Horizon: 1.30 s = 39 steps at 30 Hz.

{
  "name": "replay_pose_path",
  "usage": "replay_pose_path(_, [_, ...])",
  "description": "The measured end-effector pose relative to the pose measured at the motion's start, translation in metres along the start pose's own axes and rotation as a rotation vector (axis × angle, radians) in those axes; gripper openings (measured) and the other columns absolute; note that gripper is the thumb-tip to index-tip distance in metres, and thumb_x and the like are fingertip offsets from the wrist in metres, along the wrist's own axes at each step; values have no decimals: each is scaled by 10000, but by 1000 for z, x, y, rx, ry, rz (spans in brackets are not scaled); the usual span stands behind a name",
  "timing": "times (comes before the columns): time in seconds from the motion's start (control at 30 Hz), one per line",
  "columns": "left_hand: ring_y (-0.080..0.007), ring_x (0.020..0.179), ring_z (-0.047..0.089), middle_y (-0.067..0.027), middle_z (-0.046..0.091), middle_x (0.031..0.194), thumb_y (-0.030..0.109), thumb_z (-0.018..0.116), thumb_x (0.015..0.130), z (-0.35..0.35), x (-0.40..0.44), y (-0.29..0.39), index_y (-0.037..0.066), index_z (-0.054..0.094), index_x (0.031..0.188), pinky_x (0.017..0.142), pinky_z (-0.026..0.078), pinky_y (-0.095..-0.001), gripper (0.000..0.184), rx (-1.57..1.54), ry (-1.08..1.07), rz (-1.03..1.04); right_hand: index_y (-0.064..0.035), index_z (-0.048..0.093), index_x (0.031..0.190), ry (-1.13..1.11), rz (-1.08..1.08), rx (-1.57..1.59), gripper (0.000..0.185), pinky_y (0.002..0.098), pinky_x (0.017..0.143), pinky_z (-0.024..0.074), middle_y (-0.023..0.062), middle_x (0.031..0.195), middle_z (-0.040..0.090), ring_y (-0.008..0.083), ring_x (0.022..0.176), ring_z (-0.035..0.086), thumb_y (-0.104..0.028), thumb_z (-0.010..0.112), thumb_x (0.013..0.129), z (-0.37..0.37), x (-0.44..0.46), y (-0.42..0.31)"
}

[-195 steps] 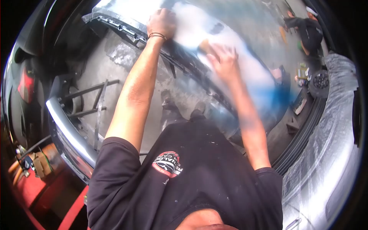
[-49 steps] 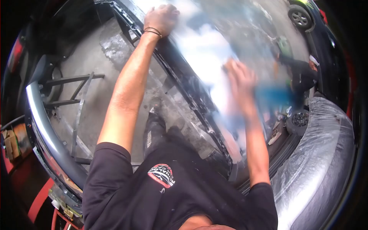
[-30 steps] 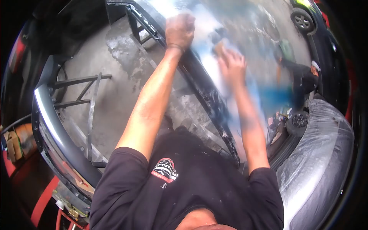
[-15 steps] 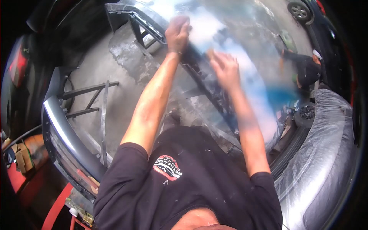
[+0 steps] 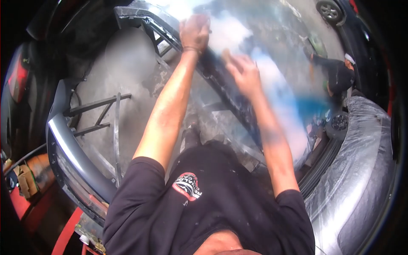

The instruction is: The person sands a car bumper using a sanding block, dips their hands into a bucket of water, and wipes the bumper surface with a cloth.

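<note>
Far left, a curved grey panel (image 5: 70, 138) stood by a metal frame (image 5: 117, 136); then came the left hand (image 5: 195, 33), up at the long white-patched panel's (image 5: 229, 30) near edge, fingers bent, whether gripping or merely resting impossible to tell! That panel ran beneath both hands, probably stiff but light, its smooth face likely slippery, the rim the surer hold. And there, a small tan block (image 5: 226, 55), seemingly firm, best taken by its sides, sat pinched in the right hand (image 5: 245, 73)!
</note>
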State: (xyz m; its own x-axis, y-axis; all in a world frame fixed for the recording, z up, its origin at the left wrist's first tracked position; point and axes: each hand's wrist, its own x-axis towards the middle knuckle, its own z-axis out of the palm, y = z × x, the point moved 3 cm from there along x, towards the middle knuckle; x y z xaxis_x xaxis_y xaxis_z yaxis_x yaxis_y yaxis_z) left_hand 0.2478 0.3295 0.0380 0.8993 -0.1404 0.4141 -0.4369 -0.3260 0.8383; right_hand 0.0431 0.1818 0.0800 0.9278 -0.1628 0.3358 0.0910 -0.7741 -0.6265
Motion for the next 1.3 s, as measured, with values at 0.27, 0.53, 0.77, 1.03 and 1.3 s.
replay_pose_path(0.27, [-355, 1029, 752, -125, 805, 1032, 383, 654, 1011, 12, 2, -11, 140, 748, 1134, 1175, 383, -548, 288, 182, 51, 121, -77, 762, 1339, -19, -36, -131, 352, 529, 1053, 480, 149, 1301, 754, 382, 1194, 686, -227, 701, 1026, -14, -11, -6])
replay_pose_path(0.53, [-362, 1128, 722, -132, 781, 1167, 380, 618, 1031, 11, -25, 1, 155, 749, 1217, 1193, 379, -607, 321, 311, -1, 169, -82, 759, 1361, -152, -31, -110, 361, 495, 1068, 501, 155, 1253, 773, 392, 1142, 711, -209, 699, 1028, -58, -51, -44])
replay_pose_path(0.77, [-375, 1224, 720, -168, 785, 1273, 437, 559, 1054, 23, -82, 45, 244, 765, 1342, 1207, 405, -613, 403, 406, -128, 252, -54, 746, 1369, -88, -99, -264, 379, 479, 1114, 492, 138, 1341, 753, 355, 1248, 691, -200, 710, 1021, -72, -88, -12])
replay_pose_path(1.03, [-388, 1022, 755, -131, 784, 1100, 342, 757, 988, 36, -150, 105, 191, 746, 1243, 897, 600, -451, 297, 310, 19, 286, -46, 722, 1394, -78, 13, -319, 387, 472, 1084, 478, 166, 1353, 749, 357, 1235, 683, -164, 677, 1028, -126, -192, -8])
replay_pose_path(1.3, [-333, 1178, 712, -110, 784, 1172, 436, 623, 1054, 56, -159, 96, 166, 750, 1204, 1253, 308, -576, 334, 338, -84, 5, -98, 737, 1388, -58, -108, -181, 378, 483, 1097, 452, 137, 1353, 730, 382, 1210, 636, -227, 703, 1035, -173, -248, 2])
